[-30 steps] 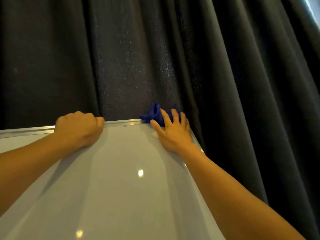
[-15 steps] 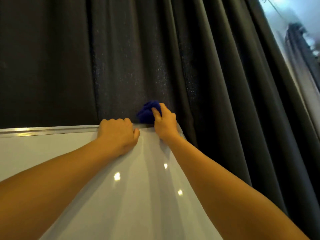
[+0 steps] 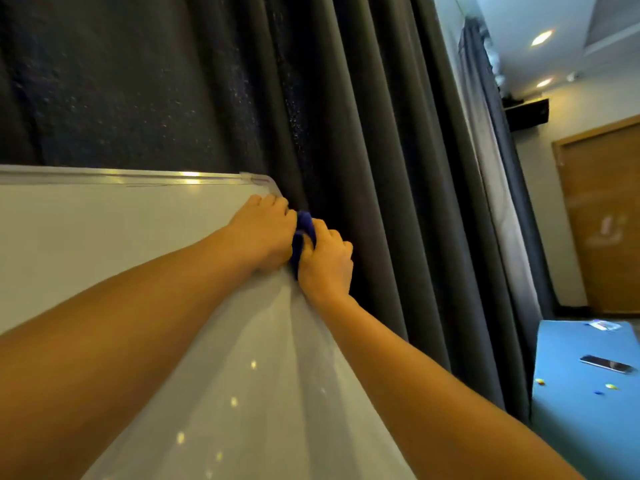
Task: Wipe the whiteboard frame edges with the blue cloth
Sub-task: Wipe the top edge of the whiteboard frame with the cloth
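A dark pleated curtain [image 3: 363, 133] hangs just behind the whiteboard [image 3: 121, 237], whose glossy white face fills the lower left and whose silver frame [image 3: 156, 177] runs along the top to a rounded upper right corner [image 3: 265, 183]. Both hands work just below that corner, on the right-hand frame edge. The left hand [image 3: 263, 233] is curled shut over the edge, apparently steadying the board; it touches the cloth but does not hold it. The right hand [image 3: 325, 261] is closed around the blue cloth [image 3: 303, 233], which is bunched between the two hands and pressed against the right edge; only a small fold shows. The step in hand appears to be wiping down the right side. Done well, it likely calls for wrapping the cloth over both faces of the rail, keeping firm pressure, and sliding steadily downward while the left hand braces the board clear of the curtain. At far right a blue tabletop [image 3: 571, 427] carries a phone [image 3: 606, 364].
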Tool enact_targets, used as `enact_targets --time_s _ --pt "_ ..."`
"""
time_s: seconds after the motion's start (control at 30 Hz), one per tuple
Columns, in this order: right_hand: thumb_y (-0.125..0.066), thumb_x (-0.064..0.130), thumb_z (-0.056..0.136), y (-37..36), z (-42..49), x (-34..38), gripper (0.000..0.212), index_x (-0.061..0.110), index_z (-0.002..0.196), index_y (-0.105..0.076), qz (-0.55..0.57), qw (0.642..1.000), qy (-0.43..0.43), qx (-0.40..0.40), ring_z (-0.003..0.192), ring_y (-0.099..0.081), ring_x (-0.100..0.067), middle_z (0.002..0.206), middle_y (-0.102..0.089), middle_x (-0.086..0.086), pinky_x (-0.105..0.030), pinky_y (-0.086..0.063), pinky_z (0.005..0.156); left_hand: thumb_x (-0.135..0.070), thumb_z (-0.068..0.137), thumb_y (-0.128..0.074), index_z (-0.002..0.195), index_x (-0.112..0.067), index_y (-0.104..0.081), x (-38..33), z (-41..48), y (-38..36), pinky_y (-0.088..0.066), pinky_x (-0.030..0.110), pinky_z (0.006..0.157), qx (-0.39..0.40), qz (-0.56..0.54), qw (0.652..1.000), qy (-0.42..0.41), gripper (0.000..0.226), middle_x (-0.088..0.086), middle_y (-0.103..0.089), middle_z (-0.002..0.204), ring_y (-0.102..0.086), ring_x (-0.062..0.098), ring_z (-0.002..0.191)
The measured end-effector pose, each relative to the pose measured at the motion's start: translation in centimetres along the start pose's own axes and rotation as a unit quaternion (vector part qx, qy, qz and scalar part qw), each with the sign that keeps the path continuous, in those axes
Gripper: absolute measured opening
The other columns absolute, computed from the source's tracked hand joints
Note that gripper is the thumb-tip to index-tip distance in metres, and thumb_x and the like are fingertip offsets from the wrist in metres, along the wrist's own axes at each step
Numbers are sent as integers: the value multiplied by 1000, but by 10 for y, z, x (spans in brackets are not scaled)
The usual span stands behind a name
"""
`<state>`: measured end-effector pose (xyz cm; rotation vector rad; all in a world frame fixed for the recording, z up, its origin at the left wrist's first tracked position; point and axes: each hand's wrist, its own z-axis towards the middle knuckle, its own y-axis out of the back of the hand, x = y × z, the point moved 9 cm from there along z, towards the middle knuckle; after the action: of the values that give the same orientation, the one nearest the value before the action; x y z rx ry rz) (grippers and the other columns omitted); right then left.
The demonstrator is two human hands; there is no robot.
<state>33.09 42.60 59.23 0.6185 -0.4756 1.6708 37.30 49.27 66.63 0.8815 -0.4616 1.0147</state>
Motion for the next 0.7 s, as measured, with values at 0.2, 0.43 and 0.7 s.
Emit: enact_targets --time_s 0.2,0.43,0.7 --pt "-52 17 97 27 -83 -62 17 12 90 -67 99 994 -34 -43 78 -58 -20 82 -65 -4 -46 -47 69 -48 91 -28 128 -29 -52 -64 -1 -37 -22 48 111 86 6 990 -115 48 9 -48 140 -36 33 132" --pt "-51 -1 96 69 -221 -158 34 5 128 -62 -1 994 -107 9 136 -41 -21 135 -59 -11 -18 -27 113 -56 92 -18 102 -21 -69 -169 -44 -71 -32 45 97 115 -15 976 -185 62 9 -70 107 -61 28 101" --pt "-43 29 101 38 -182 -118 39 9 133 -51 16 988 -146 48 147 -20 -27 142 -51 -10 -44 -17 120 -39 94 -24 78 -24 -59 -185 -49 -61 -32 41 90 69 -27 981 -182 41 6 -71 99 -63 25 94"
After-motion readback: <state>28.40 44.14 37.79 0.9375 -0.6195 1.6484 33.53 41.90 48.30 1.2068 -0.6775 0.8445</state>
